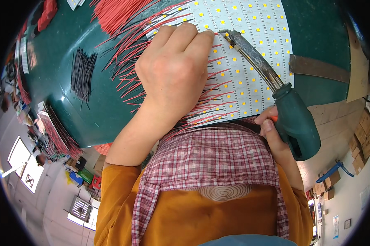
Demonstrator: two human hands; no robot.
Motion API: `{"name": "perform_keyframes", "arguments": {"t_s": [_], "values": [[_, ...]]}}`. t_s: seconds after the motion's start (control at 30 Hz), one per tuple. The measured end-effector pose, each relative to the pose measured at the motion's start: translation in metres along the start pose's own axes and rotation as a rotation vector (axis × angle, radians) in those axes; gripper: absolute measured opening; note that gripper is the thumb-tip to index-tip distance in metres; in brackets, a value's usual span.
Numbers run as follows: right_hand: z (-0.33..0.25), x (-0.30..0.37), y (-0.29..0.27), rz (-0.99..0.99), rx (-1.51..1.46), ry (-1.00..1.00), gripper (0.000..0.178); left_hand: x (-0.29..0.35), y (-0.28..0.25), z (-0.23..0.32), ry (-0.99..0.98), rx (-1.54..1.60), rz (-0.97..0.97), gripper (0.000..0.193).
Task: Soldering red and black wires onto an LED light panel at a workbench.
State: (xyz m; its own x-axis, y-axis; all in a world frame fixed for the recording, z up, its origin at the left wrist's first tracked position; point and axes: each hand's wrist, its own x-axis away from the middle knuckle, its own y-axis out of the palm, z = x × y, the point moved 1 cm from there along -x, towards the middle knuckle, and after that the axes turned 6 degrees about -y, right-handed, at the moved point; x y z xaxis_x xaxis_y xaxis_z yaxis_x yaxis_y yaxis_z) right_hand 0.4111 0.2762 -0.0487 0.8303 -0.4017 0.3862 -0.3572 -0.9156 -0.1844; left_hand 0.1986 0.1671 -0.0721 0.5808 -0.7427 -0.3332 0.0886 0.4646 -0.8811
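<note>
My left hand (172, 65) is closed over the left part of a white LED board (246, 61) dotted with small yellow chips. Its thumb and forefinger pinch a thin wire, whose red end (216, 34) just shows at the fingertips. My right hand (277, 133) grips a soldering gun (298, 119) with a dark green handle, partly hiding my fingers. The gun's bent tip (223, 31) meets the board close beside the pinched wire. Several red and black wires (218, 84) stick out leftward from the board below my left hand, their ends lying at its pads.
A thick bundle of red wires (115, 14) lies at the far left of the green table (58, 82), with a pile of short black wires (83, 76) nearer. A flat metal strip (320, 69) touches the board's right edge. More wired boards (58, 129) hang at the table's left edge.
</note>
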Motion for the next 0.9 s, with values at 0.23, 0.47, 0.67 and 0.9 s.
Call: {"name": "perform_keyframes", "arguments": {"t_s": [0.23, 0.47, 0.67, 0.9], "values": [[0.000, -0.001, -0.003, -0.059, 0.168, -0.100, 0.010, 0.000, 0.001, 0.002, 0.011, -0.017, 0.020, 0.020], [-0.008, -0.001, -0.004, 0.063, -0.104, 0.012, 0.008, 0.000, 0.002, 0.003, 0.005, -0.035, 0.014, 0.019], [-0.013, -0.009, 0.001, 0.076, -0.105, -0.008, 0.006, -0.003, 0.004, -0.005, 0.026, 0.017, 0.053, 0.020], [-0.014, -0.010, 0.002, 0.080, -0.045, 0.006, 0.005, -0.009, 0.009, -0.005, 0.031, -0.027, 0.096, 0.018]]}}
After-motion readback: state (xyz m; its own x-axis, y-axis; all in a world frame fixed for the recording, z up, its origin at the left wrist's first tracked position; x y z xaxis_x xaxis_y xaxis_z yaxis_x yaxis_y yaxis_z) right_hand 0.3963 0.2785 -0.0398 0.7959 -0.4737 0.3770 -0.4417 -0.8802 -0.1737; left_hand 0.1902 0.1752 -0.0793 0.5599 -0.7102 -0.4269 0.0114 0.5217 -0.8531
